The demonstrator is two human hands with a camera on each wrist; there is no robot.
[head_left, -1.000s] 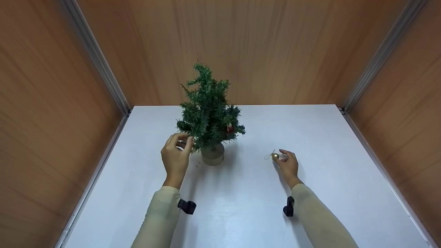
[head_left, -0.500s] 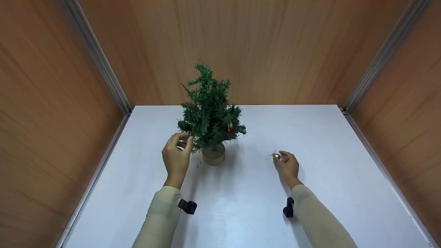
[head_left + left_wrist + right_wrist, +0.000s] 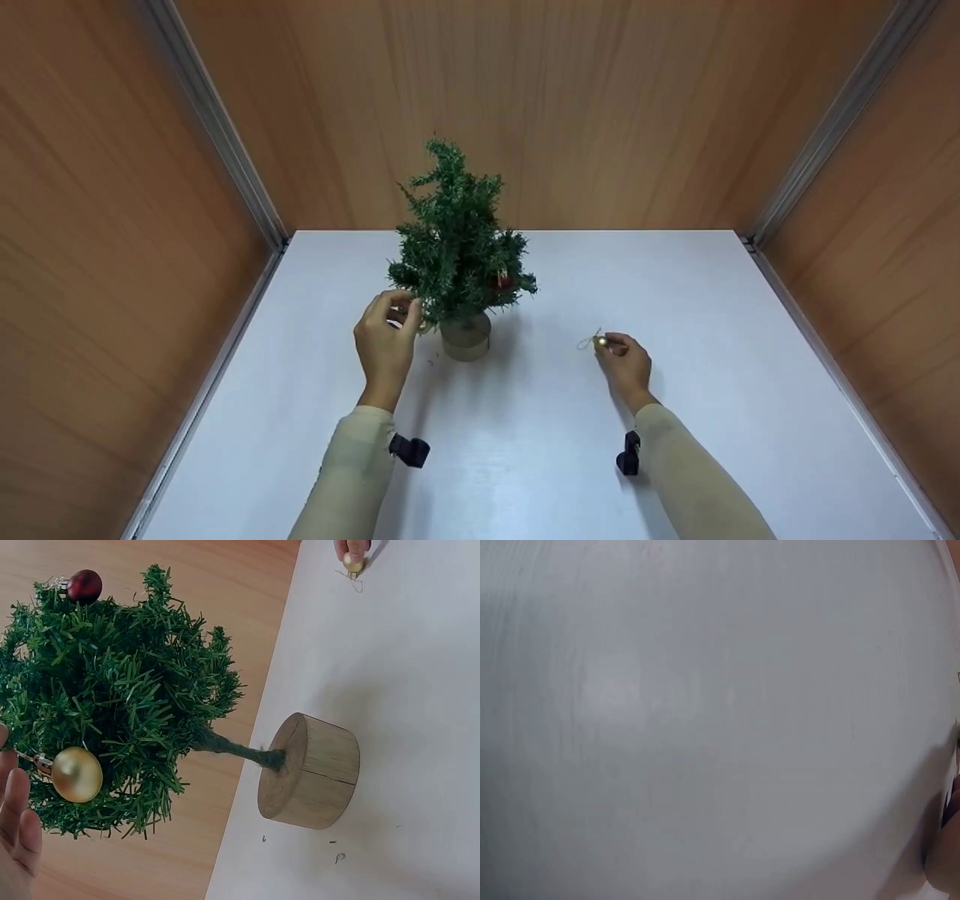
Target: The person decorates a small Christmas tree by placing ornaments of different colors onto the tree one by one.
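A small green artificial Christmas tree (image 3: 454, 232) stands upright on a round wooden base (image 3: 311, 776). At its lower left branches, my left hand (image 3: 385, 337) has thumb and fingers curled. In the left wrist view its fingertips pinch the hanging loop of a shiny gold bauble (image 3: 77, 775), which lies against the foliage. To the right of the tree, my right hand (image 3: 626, 364) pinches a smaller gold bauble (image 3: 601, 341) close over the table. That bauble's thin string loop (image 3: 585, 343) points left. A dark red bauble (image 3: 84, 586) hangs among the branches.
The white table (image 3: 525, 450) is bounded by a wooden back wall (image 3: 600, 112) and wooden side walls with metal edge strips. Tiny dark bits (image 3: 340, 857) lie on the table beside the wooden base. The right wrist view shows mostly tabletop.
The fingers of my right hand have closed in slightly around the small gold bauble. My left hand stays at the same branch. The whole head view has shifted very slightly.
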